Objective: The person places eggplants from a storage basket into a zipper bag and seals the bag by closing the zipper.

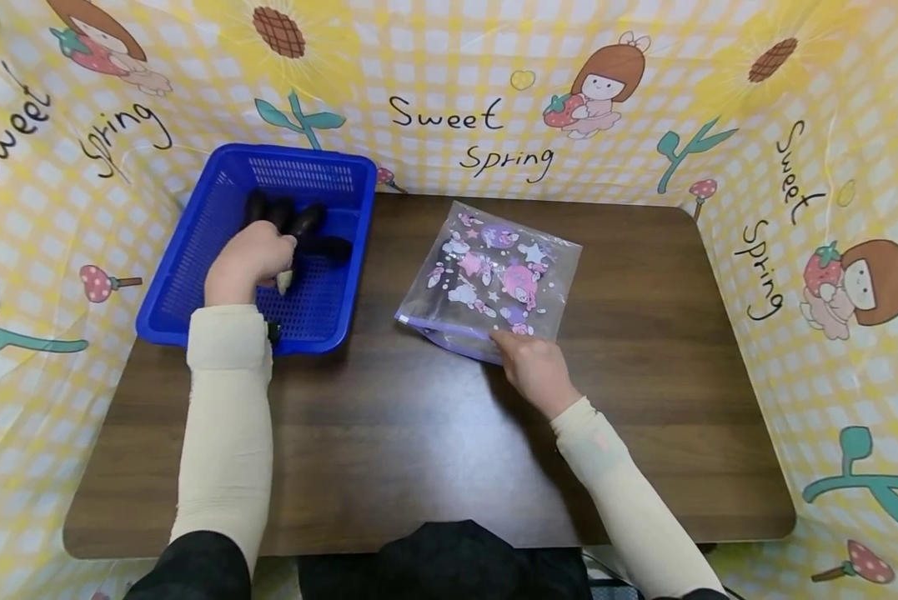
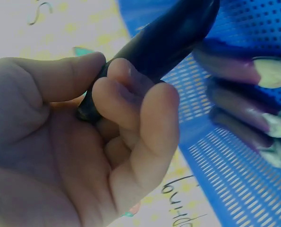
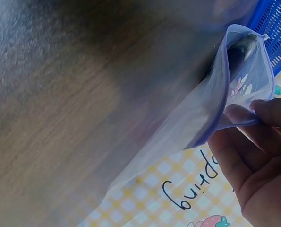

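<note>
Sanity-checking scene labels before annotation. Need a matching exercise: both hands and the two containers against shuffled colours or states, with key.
1. Left hand
2. Right hand
3. Basket
4. Bag

A. See-through, with a purple edge
B. Holding a dark eggplant
C. Blue, with perforated walls
D. Pinching the bag near its opening

Pairs: 1-B, 2-D, 3-C, 4-A

Glare whitens the tabletop (image 1: 433, 454); right wrist view blurs.

The left hand (image 1: 248, 260) partly hides an eggplant (image 2: 168, 40); a dark shape (image 3: 242, 53), perhaps inside the plastic bag (image 1: 486, 279), is blurred.
</note>
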Motion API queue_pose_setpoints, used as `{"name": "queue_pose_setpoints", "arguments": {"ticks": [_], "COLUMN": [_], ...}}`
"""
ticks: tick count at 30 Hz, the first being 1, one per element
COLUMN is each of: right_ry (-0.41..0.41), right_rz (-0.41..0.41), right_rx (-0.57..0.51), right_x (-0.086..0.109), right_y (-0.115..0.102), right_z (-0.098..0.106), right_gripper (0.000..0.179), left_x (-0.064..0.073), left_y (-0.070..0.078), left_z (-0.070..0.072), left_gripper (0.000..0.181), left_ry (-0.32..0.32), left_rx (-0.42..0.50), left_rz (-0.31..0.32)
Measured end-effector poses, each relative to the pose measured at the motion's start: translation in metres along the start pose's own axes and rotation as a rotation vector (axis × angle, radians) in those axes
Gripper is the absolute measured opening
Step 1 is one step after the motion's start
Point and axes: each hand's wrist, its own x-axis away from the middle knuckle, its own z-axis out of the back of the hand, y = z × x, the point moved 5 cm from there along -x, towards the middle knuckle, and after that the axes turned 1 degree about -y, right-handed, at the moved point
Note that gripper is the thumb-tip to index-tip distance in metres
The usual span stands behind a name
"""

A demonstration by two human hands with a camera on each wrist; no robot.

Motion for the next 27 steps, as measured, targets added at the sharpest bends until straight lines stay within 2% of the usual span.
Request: {"name": "queue_pose_setpoints", "arguments": {"ticks": [6,11,15,19,24,27], "right_ry": [-0.005,-0.006,-0.008,-0.009,0.002,0.006], "right_rz": [-0.011,-0.018,-0.027,-0.023,-0.030,-0.039], "right_rx": [-0.014,-0.017,-0.021,-0.018,-0.005,-0.003], "right_x": [-0.001,0.001,0.000,-0.001,-0.004,-0.006], "right_y": [-0.001,0.001,0.002,0.001,-0.001,-0.001], "right_z": [-0.001,-0.004,-0.005,-0.004,0.000,0.002], "right_gripper": [0.023,0.024,0.025,0.023,0.023,0.022], "left_x": [0.026,0.044,0.059,0.071,0.083,0.092], "left_y": [0.006,0.009,0.012,0.016,0.025,0.032], "left_z": [0.011,0.011,0.008,-0.001,-0.023,-0.036], "left_gripper": [0.048,0.047,0.053,0.048,0.045,0.044], "left_ry": [0.181,0.253,0.268,0.267,0.188,0.123], "left_rx": [0.048,0.181,0.298,0.398,0.412,0.392], "left_rz": [-0.022,-0.051,-0.104,-0.199,-0.318,-0.358]}}
